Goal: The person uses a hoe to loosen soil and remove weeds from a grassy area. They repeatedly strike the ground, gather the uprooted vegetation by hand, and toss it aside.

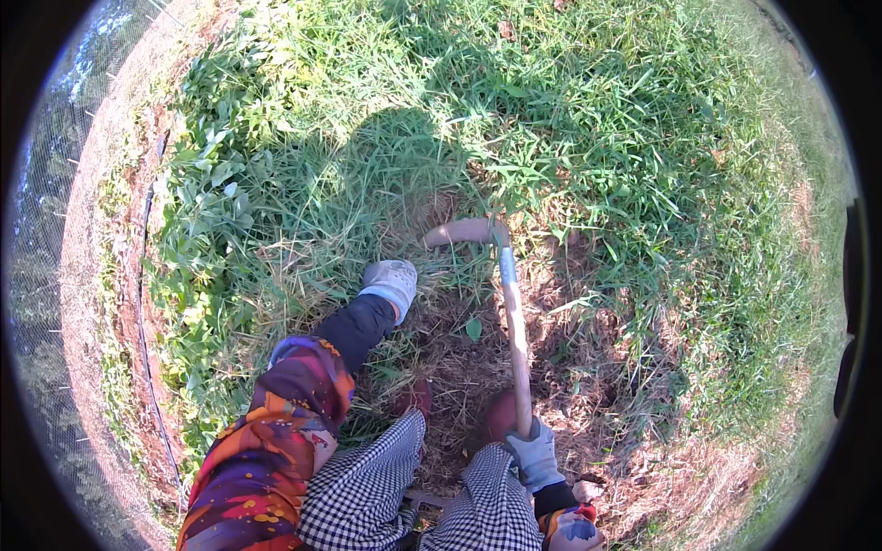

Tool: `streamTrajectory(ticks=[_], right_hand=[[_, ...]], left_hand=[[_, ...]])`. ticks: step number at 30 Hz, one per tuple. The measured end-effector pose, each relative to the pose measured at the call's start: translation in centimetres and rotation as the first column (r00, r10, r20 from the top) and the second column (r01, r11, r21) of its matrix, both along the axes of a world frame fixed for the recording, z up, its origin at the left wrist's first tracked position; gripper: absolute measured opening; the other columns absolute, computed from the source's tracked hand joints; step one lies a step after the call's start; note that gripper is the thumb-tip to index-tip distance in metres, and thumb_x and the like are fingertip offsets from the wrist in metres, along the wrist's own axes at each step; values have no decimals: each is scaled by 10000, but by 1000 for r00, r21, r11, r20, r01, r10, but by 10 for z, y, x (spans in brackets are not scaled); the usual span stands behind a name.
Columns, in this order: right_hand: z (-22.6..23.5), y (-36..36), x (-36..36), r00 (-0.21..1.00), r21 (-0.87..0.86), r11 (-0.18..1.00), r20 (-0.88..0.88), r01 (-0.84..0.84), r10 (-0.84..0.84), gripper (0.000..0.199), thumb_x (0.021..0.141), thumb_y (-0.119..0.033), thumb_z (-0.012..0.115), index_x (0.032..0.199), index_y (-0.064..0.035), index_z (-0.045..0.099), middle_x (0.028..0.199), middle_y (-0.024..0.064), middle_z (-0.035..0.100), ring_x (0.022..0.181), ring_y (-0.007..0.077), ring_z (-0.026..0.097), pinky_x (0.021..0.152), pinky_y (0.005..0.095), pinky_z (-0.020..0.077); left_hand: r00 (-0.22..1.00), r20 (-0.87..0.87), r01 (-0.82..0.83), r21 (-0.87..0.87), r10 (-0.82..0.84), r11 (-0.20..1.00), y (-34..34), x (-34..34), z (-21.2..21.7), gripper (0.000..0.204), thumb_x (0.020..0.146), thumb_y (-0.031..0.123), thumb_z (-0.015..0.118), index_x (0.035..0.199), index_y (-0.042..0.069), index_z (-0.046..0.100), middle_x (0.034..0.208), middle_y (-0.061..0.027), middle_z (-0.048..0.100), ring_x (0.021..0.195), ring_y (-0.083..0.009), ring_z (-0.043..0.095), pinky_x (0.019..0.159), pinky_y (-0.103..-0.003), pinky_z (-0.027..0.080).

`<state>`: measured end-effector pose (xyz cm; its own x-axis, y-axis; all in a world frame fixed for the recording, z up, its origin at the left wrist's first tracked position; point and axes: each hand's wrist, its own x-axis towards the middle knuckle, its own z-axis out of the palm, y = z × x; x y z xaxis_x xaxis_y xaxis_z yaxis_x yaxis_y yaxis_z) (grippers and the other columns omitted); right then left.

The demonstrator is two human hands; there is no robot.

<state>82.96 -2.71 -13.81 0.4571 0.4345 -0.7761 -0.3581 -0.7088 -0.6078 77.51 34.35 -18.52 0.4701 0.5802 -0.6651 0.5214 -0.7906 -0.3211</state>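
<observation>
Your right hand [536, 453] is wrapped around the sickle [514, 303] by its handle [520, 367]. Its blade [462, 231] is near your left hand [390, 285], down by the grass [344, 243]; whether that hand grips, I can't tell.

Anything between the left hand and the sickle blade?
Only loose grass shows between the gloved left hand and the sickle blade, which lies ahead and to its right; no solid object is visible in that gap. Nothing separates the right hand from the wooden handle: it grips the lower end.
</observation>
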Motion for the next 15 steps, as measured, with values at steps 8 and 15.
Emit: streamTrajectory(ticks=[8, 15], right_hand=[[10, 75, 56, 996, 214, 973, 15, 83, -88, 88, 729, -38, 570, 749, -70, 489, 511, -18, 461, 389, 75, 434, 351, 216, 347], [-9, -48, -2, 982, 57, 982, -54, 182, -179, 166, 664, -35, 637, 778, -35, 517, 555, 12, 510, 420, 92, 466, 386, 220, 375]], left_hand=[[1000, -7, 22, -14, -22, 1000, 0, -9, 23, 194, 764, 126, 503, 882, 97, 653, 886, -83, 650, 830, -231, 630, 609, -392, 498], [996, -57, 68, -1, -68, 998, -6, -1, 5, 215, 781, 130, 493, 937, 86, 634, 916, -78, 646, 851, -229, 624, 594, -400, 496]])
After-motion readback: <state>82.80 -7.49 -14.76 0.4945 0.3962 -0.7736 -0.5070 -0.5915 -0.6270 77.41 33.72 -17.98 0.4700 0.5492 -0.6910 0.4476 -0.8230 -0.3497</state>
